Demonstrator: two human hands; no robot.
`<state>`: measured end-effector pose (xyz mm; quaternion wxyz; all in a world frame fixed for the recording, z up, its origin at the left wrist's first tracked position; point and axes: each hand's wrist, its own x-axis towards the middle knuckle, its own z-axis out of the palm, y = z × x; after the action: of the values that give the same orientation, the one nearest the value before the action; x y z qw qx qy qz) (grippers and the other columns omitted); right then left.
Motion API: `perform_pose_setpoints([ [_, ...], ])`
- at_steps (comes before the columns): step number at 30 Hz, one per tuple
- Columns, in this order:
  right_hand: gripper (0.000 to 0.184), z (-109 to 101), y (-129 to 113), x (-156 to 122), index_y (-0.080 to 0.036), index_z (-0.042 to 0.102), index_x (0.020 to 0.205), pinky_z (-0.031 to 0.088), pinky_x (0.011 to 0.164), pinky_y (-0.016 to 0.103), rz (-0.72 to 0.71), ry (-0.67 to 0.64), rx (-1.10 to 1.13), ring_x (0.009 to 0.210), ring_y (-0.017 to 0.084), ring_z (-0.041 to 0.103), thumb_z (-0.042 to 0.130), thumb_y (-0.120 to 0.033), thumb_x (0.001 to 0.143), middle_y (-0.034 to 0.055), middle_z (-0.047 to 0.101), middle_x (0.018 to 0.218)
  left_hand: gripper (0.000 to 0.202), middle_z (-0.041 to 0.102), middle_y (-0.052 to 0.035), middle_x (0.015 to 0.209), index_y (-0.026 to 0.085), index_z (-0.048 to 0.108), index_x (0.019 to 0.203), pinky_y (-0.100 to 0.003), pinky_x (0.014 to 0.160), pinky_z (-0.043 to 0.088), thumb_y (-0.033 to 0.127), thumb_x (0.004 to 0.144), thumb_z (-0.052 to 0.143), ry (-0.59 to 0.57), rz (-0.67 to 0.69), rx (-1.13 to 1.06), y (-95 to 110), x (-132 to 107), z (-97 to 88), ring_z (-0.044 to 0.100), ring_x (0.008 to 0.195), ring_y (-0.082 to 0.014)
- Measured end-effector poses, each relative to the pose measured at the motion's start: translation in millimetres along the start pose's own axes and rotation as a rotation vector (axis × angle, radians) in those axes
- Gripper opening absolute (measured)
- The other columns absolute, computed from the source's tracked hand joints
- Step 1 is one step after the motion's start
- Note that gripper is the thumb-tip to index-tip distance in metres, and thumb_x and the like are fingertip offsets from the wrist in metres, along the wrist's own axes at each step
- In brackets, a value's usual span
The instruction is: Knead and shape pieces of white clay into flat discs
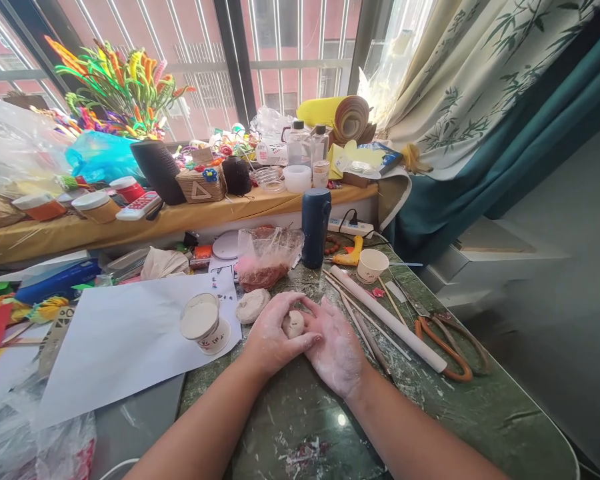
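Both hands dusted white. Left hand (273,337) curled around a small, rounded off-white clay-like lump (294,324); right hand (336,350) palm-up just against it. Near them, a flattened off-white clay-like piece (253,305) on the dark green marbled tabletop (300,407). Leftward: white paper cup (194,325) on a white paper sheet (125,340). Rightward: long pale cylindrical rod (390,320), scissors with orange-brown handles (466,373).

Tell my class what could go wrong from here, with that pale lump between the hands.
The filled cup sits near the edge of the white paper, left of the left hand; a bump or a tug at the paper might tip it. The pale rod lies to the right of the right hand and could roll if nudged. The scissors lie just to its right, so a careless reach might meet them.
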<state>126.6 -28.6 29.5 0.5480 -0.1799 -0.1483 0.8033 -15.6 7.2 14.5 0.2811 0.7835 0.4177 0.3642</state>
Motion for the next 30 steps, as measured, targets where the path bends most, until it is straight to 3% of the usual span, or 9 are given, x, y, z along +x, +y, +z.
perform_pose_setpoints([
  [3, 0.036, -6, 1, 3, -0.018, 0.064, 0.118, 0.056, 0.079, 0.027, -0.006, 0.062, 0.047, 0.089, 0.019, 0.071, 0.057, -0.046, 0.096, 0.0083, 0.076, 0.100, 0.046, 0.072, -0.0099, 0.124, 0.026, 0.074, 0.109, -0.051, 0.106, 0.052, 0.040, 0.068, 0.090, -0.004, 0.040, 0.051, -1, -1, -1.5, 0.065, 0.121, -0.0314],
  [6, 0.030, -11, 3, 7, -0.019, 0.065, 0.112, 0.057, 0.078, 0.029, -0.010, 0.167, 0.078, 0.089, 0.020, 0.072, 0.057, -0.044, 0.097, 0.0073, 0.075, 0.098, 0.035, 0.077, -0.0092, 0.110, 0.025, 0.076, 0.093, -0.053, 0.101, 0.055, 0.047, 0.069, 0.089, 0.078, 0.059, 0.079, -1, -4, -4.0, 0.068, 0.117, -0.0331],
  [9, 0.029, -14, 5, 10, -0.019, 0.066, 0.107, 0.058, 0.078, 0.033, 0.013, 0.188, 0.041, 0.084, 0.021, 0.072, 0.054, -0.044, 0.097, 0.0069, 0.075, 0.093, 0.034, 0.079, -0.0078, 0.098, 0.024, 0.076, 0.085, -0.047, 0.089, 0.059, 0.051, 0.069, 0.088, 0.141, 0.094, 0.079, 4, -7, -8.1, 0.074, 0.097, -0.0289],
  [14, 0.033, -14, 10, 8, -0.015, 0.068, 0.102, 0.055, 0.080, 0.033, 0.098, 0.115, -0.023, 0.078, 0.019, 0.071, 0.056, -0.045, 0.096, 0.0077, 0.076, 0.089, 0.021, 0.074, -0.0027, 0.072, 0.022, 0.069, 0.071, -0.036, 0.075, 0.057, 0.038, 0.081, 0.079, 0.248, 0.130, 0.002, 15, -11, -12.4, 0.070, 0.074, -0.0207],
  [17, 0.042, -11, 14, 5, -0.014, 0.070, 0.099, 0.053, 0.083, 0.035, 0.187, 0.075, -0.079, 0.076, 0.020, 0.070, 0.056, -0.053, 0.095, 0.0079, 0.076, 0.083, 0.024, 0.072, -0.0033, 0.070, 0.021, 0.068, 0.070, -0.034, 0.068, 0.056, 0.033, 0.090, 0.068, 0.277, 0.061, -0.064, 15, -11, -12.2, 0.068, 0.069, -0.0190],
  [19, 0.049, -8, 16, 2, -0.014, 0.071, 0.103, 0.053, 0.086, 0.036, 0.240, 0.022, -0.115, 0.085, 0.021, 0.071, 0.058, -0.060, 0.093, 0.0102, 0.077, 0.091, 0.023, 0.071, -0.0038, 0.072, 0.021, 0.068, 0.072, -0.034, 0.069, 0.056, 0.031, 0.092, 0.064, 0.264, 0.073, -0.085, 12, -11, -11.5, 0.067, 0.071, -0.0189],
  [23, 0.051, -6, 13, -2, -0.019, 0.072, 0.114, 0.051, 0.085, 0.032, 0.193, -0.032, -0.183, 0.097, 0.020, 0.069, 0.069, -0.061, 0.086, 0.0080, 0.076, 0.108, 0.005, 0.073, -0.0073, 0.099, 0.022, 0.068, 0.090, -0.041, 0.091, 0.055, 0.026, 0.087, 0.068, 0.154, 0.201, -0.063, 5, -7, -9.6, 0.068, 0.099, -0.0236],
  [27, 0.048, -10, 8, -2, -0.018, 0.074, 0.108, 0.047, 0.074, 0.026, 0.203, -0.021, -0.362, 0.079, 0.015, 0.064, 0.088, -0.047, 0.072, 0.0009, 0.071, 0.087, 0.065, 0.060, -0.0133, 0.135, 0.024, 0.053, 0.131, -0.052, 0.110, 0.045, 0.019, 0.070, 0.076, 0.032, 0.262, 0.018, 2, -5, -9.1, 0.055, 0.129, -0.0311],
  [30, 0.040, -12, 10, 0, -0.015, 0.074, 0.093, 0.046, 0.072, 0.025, 0.223, 0.053, -0.458, 0.074, 0.014, 0.061, 0.092, -0.037, 0.066, -0.0009, 0.067, 0.077, 0.080, 0.054, -0.0144, 0.142, 0.024, 0.049, 0.136, -0.055, 0.115, 0.040, 0.017, 0.062, 0.079, -0.049, 0.261, 0.018, 1, -5, -10.6, 0.051, 0.134, -0.0340],
])
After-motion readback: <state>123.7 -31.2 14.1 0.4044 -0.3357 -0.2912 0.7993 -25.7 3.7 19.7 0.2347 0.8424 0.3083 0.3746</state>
